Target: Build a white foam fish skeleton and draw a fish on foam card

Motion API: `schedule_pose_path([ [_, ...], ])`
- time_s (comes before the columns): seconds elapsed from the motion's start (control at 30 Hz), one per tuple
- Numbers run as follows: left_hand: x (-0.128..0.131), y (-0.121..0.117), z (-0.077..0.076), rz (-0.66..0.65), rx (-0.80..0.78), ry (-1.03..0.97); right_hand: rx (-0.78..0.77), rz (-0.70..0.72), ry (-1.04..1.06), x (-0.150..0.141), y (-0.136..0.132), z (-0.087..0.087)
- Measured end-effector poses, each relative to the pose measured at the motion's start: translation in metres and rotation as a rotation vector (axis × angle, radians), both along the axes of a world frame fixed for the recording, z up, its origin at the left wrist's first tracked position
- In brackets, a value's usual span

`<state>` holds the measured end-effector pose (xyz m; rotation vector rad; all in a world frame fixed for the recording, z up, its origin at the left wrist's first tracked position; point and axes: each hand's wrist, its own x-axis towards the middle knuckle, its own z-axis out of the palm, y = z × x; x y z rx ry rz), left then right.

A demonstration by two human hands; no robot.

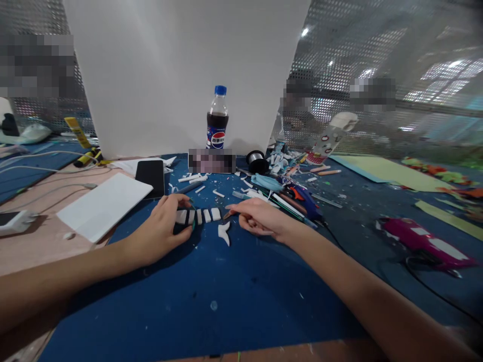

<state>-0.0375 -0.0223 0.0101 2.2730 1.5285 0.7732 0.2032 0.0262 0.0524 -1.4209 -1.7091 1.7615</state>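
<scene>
My left hand (161, 227) rests on the blue mat (211, 306), thumb and fingers apart and curved around the left end of a row of small white blocks (207, 215). Whether the fingertips touch the blocks is not clear. From the other side comes my right hand (262, 217), its index finger reaching to the rightmost block and the other fingers curled in. A small dark tip shows under that finger; what it belongs to cannot be made out. Just below the row lies a curved white piece (224, 233), apart from both hands.
Behind the hands stand a cola bottle (218, 123) and a wire spool (257, 162). White scraps, pens and a blue glue gun (305, 200) lie right of centre. A magenta tool (424, 241) with a cord lies far right. Left are a white board (107, 203) and a black phone (150, 177).
</scene>
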Motion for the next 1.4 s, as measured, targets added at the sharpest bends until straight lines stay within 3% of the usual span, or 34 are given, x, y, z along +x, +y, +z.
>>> schedule_pose_path([
  [0.33,0.001,-0.001,0.002,0.018,0.002,0.005,-0.067,0.096,-0.007,0.003,0.004,-0.007],
  [0.7,0.0,-0.001,0.001,0.007,-0.021,0.005,-0.211,0.112,0.113,-0.002,-0.001,0.0],
  [0.93,-0.002,-0.003,0.001,0.01,-0.029,0.04,-0.245,0.148,0.126,0.0,0.0,-0.007],
  [1.1,-0.002,-0.009,0.005,-0.001,0.046,0.1,-0.229,0.188,0.109,0.0,-0.003,-0.009],
  [1.3,0.003,-0.01,0.004,-0.09,0.256,0.191,-0.206,0.207,0.095,-0.003,-0.006,-0.006],
  [1.4,0.009,-0.006,0.003,-0.128,0.227,0.164,-0.205,0.207,0.107,-0.003,-0.006,-0.005],
])
